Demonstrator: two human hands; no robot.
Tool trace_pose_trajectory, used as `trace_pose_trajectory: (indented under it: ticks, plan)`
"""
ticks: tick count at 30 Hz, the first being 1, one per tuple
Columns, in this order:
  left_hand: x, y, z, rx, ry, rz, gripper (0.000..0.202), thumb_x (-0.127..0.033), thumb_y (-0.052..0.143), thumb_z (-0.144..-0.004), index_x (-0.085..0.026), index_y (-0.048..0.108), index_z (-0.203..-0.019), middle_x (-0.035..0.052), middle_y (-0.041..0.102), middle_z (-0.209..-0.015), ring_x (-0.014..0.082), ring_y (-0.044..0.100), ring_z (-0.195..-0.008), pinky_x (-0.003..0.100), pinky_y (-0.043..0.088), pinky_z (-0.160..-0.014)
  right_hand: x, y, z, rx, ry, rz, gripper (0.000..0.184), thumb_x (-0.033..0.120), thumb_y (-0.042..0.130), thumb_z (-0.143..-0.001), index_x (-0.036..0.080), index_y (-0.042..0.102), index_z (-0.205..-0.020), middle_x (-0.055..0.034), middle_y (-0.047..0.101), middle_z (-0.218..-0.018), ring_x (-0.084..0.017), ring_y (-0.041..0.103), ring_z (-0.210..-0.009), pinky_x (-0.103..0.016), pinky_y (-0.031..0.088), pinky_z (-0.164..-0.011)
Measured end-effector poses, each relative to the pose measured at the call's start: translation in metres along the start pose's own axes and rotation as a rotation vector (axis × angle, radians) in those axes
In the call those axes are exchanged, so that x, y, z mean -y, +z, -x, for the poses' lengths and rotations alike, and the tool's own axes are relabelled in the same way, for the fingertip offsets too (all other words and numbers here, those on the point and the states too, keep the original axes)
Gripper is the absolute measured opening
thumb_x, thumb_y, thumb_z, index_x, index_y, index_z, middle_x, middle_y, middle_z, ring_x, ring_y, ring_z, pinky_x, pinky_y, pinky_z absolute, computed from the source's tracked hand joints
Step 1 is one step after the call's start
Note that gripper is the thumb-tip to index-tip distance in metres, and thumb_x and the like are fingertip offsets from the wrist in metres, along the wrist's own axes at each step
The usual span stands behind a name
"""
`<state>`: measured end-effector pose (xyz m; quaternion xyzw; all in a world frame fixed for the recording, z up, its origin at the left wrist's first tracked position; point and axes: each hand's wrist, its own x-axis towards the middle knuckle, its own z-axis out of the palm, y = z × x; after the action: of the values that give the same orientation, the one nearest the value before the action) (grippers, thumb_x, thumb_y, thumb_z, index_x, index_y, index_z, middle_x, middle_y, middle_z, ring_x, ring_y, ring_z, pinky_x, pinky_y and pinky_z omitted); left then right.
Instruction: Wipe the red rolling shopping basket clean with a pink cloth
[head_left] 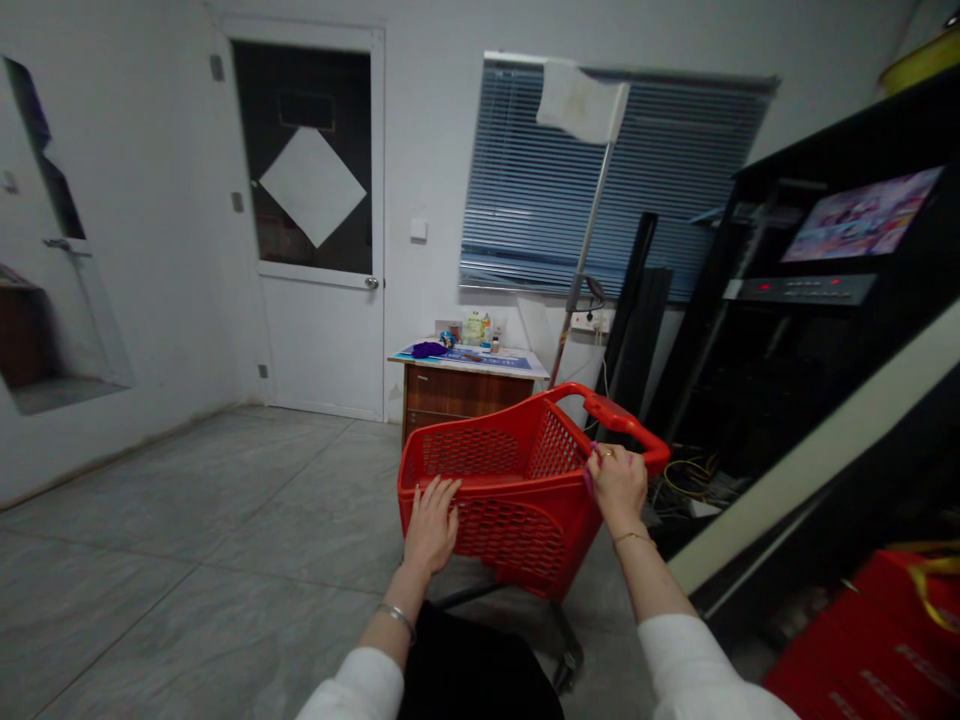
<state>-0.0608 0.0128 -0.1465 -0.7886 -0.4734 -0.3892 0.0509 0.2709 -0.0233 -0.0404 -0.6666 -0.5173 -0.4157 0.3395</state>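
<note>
A red plastic shopping cart (510, 530) stands in front of me, its basket seen from the side and its handle towards the right. My left hand (433, 522) lies on the near rim at the basket's left end, with the fingers stretched out over the edge. At the handle end, my right hand (619, 482) is closed around a bit of pink cloth (589, 478), pressed against the cart's rim. Most of the cloth is hidden under my fingers. Inside, the visible part of the basket shows only red plastic.
Behind the cart is a wooden cabinet (469, 385) with bottles and a purple cloth (429, 350) on top. A pole with a white flag (581, 103) leans by the window blinds. Black shelving (795, 330) and red boxes (870, 640) stand right; a white door (322, 340) is at the back.
</note>
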Motion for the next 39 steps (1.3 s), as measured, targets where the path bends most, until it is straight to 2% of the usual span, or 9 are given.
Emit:
trace_pose_trajectory:
  ticks: [7,11,13,17,20,23,27,33,39]
  plan:
    - [0.037,-0.016,0.003,-0.035,-0.046,-0.045,0.039,-0.025,0.038,-0.097,-0.025,0.053,-0.133,0.0060,0.059,-0.138,0.0241,0.044,-0.137,0.059,0.020,-0.119,0.033,-0.030,0.012,-0.064,-0.055,-0.058,0.020,0.024,0.053,-0.092,0.020,0.072,-0.098,-0.0062,0.067,-0.094,-0.020,0.045,-0.084,-0.033,0.032,-0.075]
    - [0.030,-0.019,-0.008,-0.136,-0.225,-0.122,0.034,-0.030,0.036,-0.098,-0.019,0.061,-0.119,0.0110,0.065,-0.127,0.0293,0.048,-0.133,0.065,0.014,-0.118,0.061,-0.041,0.020,-0.058,-0.062,-0.132,0.020,0.023,0.053,-0.093,0.021,0.071,-0.100,-0.0062,0.068,-0.096,-0.020,0.048,-0.087,-0.032,0.033,-0.078]
    - [0.006,-0.017,-0.022,-0.156,-0.303,-0.133,0.036,-0.032,0.035,-0.099,-0.016,0.061,-0.119,0.0136,0.066,-0.125,0.0319,0.047,-0.133,0.067,0.015,-0.116,0.075,-0.044,0.022,-0.033,-0.053,-0.161,0.020,0.023,0.052,-0.093,0.021,0.072,-0.098,-0.0058,0.068,-0.095,-0.020,0.048,-0.085,-0.032,0.034,-0.078]
    - [-0.075,-0.008,-0.059,0.060,-0.043,0.012,0.040,-0.032,0.031,-0.101,-0.022,0.054,-0.132,0.0082,0.055,-0.143,0.0260,0.041,-0.139,0.061,0.017,-0.119,0.077,-0.046,0.010,0.074,-0.102,-0.287,0.023,0.026,0.050,-0.095,0.021,0.072,-0.098,-0.0045,0.069,-0.091,-0.018,0.050,-0.081,-0.030,0.035,-0.078]
    - [-0.131,0.002,-0.077,0.179,0.065,0.112,0.042,-0.037,0.028,-0.102,-0.028,0.050,-0.137,0.0035,0.050,-0.149,0.0241,0.034,-0.144,0.061,0.018,-0.119,0.044,-0.043,-0.015,0.019,0.044,-0.293,0.028,0.030,0.047,-0.095,0.020,0.073,-0.101,-0.0062,0.068,-0.092,-0.018,0.049,-0.080,-0.030,0.036,-0.077]
    - [-0.158,0.010,-0.080,0.209,0.067,0.147,0.042,-0.043,0.030,-0.102,-0.030,0.050,-0.136,0.0031,0.057,-0.141,0.0241,0.043,-0.137,0.061,0.016,-0.119,0.006,-0.036,-0.040,-0.085,0.234,-0.211,0.033,0.034,0.045,-0.095,0.019,0.073,-0.103,-0.0091,0.067,-0.096,-0.020,0.049,-0.082,-0.032,0.035,-0.077]
    - [-0.154,0.018,-0.075,0.152,0.063,0.172,0.040,-0.045,0.036,-0.100,-0.029,0.053,-0.133,0.0042,0.063,-0.132,0.0243,0.050,-0.130,0.059,0.015,-0.120,-0.006,-0.026,-0.044,-0.036,0.145,-0.183,0.036,0.036,0.044,-0.095,0.017,0.075,-0.091,-0.0110,0.066,-0.091,-0.021,0.048,-0.083,-0.034,0.036,-0.078]
    - [-0.136,0.024,-0.075,0.112,0.059,0.199,0.037,-0.043,0.039,-0.100,-0.030,0.054,-0.131,0.0041,0.063,-0.131,0.0257,0.046,-0.134,0.062,0.013,-0.120,0.031,-0.040,-0.018,0.019,-0.044,-0.157,0.037,0.047,0.058,-0.086,0.020,0.071,-0.108,-0.0124,0.063,-0.112,-0.027,0.046,-0.099,-0.039,0.037,-0.085]
    - [-0.129,0.019,-0.078,0.153,0.046,0.245,0.035,-0.041,0.037,-0.101,-0.030,0.055,-0.128,0.0019,0.064,-0.130,0.0222,0.044,-0.137,0.059,0.015,-0.120,0.030,-0.042,-0.019,0.112,-0.235,-0.090,0.019,0.029,0.056,-0.088,0.022,0.072,-0.096,-0.0085,0.066,-0.102,-0.023,0.047,-0.090,-0.035,0.036,-0.079]
